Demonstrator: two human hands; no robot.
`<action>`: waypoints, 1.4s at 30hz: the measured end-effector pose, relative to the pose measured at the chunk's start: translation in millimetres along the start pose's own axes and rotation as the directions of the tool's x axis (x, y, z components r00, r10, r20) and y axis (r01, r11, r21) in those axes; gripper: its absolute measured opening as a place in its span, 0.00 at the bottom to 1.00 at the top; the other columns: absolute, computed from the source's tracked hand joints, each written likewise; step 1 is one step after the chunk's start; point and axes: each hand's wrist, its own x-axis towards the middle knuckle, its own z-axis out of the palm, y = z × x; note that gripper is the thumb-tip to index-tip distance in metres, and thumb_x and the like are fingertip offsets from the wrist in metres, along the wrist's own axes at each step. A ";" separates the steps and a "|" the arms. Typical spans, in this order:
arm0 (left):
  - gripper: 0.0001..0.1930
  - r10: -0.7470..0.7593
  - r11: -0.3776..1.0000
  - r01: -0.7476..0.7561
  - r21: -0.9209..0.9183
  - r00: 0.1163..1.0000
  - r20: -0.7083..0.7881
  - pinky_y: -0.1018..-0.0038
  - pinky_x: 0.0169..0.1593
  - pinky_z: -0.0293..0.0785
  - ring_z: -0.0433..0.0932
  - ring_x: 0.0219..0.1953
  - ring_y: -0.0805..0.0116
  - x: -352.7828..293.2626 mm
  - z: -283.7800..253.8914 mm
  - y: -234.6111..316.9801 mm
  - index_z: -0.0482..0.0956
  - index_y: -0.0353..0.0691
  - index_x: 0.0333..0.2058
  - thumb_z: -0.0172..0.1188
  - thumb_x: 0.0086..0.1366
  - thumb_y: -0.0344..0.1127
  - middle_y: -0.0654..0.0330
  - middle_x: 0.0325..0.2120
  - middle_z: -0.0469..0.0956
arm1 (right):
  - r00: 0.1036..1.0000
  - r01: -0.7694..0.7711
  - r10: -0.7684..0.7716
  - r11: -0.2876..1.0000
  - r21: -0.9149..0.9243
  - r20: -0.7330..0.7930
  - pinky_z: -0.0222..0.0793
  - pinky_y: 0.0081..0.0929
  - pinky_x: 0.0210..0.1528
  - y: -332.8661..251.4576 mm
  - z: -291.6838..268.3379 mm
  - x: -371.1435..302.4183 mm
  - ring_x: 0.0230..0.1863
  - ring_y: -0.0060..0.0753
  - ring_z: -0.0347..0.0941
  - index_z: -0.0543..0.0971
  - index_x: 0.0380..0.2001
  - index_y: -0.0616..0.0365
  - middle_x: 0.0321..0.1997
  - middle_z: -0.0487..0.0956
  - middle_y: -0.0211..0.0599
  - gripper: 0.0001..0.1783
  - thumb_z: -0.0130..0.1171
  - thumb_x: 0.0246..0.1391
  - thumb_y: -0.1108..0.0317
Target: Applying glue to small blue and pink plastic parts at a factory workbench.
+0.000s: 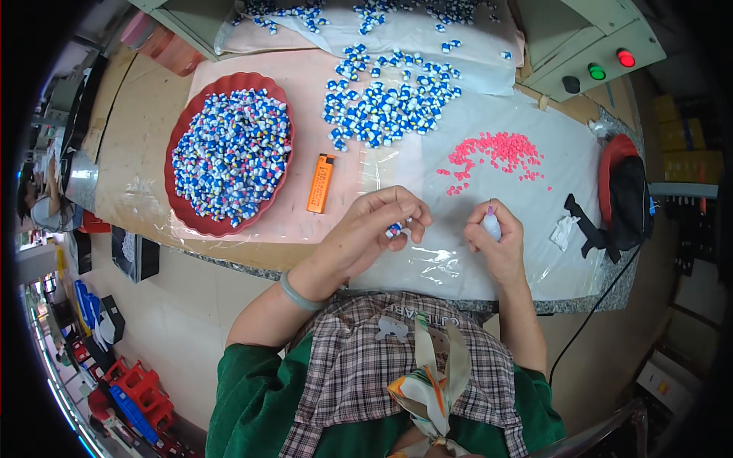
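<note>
My left hand (379, 227) is curled above the near part of the table, its fingers closed round a small blue-and-white piece (394, 230) with a touch of pink. To its right, my right hand (496, 238) grips a small white squeeze bottle (491, 223) with a purplish tip pointing up and away from me. Beyond the right hand lies a scatter of small pink pieces (500, 150) on a clear-white sheet. Farther off, many loose blue-and-white pieces (389, 99) are spread out. A red scalloped tray (174, 145), heaped with similar pieces, stands at left.
An orange lighter (320, 184) lies between tray and left hand. At right are a crumpled white tissue (563, 233), a black strap (586, 229) and a black-and-red bag (628, 195). A metal box (592, 53) with red and green lights stands at the back right.
</note>
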 end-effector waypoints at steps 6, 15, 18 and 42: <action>0.07 0.610 0.190 -0.348 0.918 0.775 0.167 0.72 0.29 0.71 0.75 0.30 0.71 38.1 -9.4 32.1 0.79 0.35 0.39 0.59 0.63 0.30 0.61 0.27 0.77 | 0.999 0.035 -0.034 0.998 -0.058 0.013 0.63 0.14 0.24 5.5 -1.6 2.4 0.22 0.14 0.66 0.72 0.30 0.59 0.26 0.72 0.26 0.06 0.60 0.53 0.77; 0.11 0.581 -0.491 -0.080 0.867 0.712 0.395 0.62 0.32 0.75 0.79 0.31 0.55 91.3 -14.7 48.7 0.77 0.40 0.38 0.63 0.55 0.29 0.55 0.28 0.75 | 0.990 0.136 -0.126 0.965 -0.226 0.058 0.66 0.15 0.26 9.0 3.3 5.7 0.24 0.13 0.68 0.73 0.30 0.60 0.26 0.74 0.25 0.07 0.62 0.52 0.77; 0.05 0.577 -0.542 -0.080 0.836 0.687 0.441 0.65 0.31 0.75 0.79 0.31 0.57 85.9 -7.9 54.0 0.74 0.35 0.33 0.58 0.57 0.28 0.54 0.27 0.73 | 0.992 0.121 -0.111 0.970 -0.210 0.056 0.66 0.15 0.26 11.3 1.4 3.7 0.24 0.13 0.68 0.73 0.30 0.60 0.26 0.74 0.25 0.07 0.63 0.52 0.77; 0.16 0.062 0.884 -0.052 0.464 0.998 -0.005 0.86 0.25 0.56 0.62 0.23 0.84 -9.1 1.2 18.9 0.78 0.35 0.42 0.50 0.72 0.42 0.67 0.24 0.72 | 0.808 0.587 -0.542 0.718 -0.373 0.229 0.68 0.21 0.35 -27.4 45.7 32.0 0.34 0.28 0.71 0.82 0.34 0.60 0.35 0.74 0.36 0.15 0.71 0.39 0.78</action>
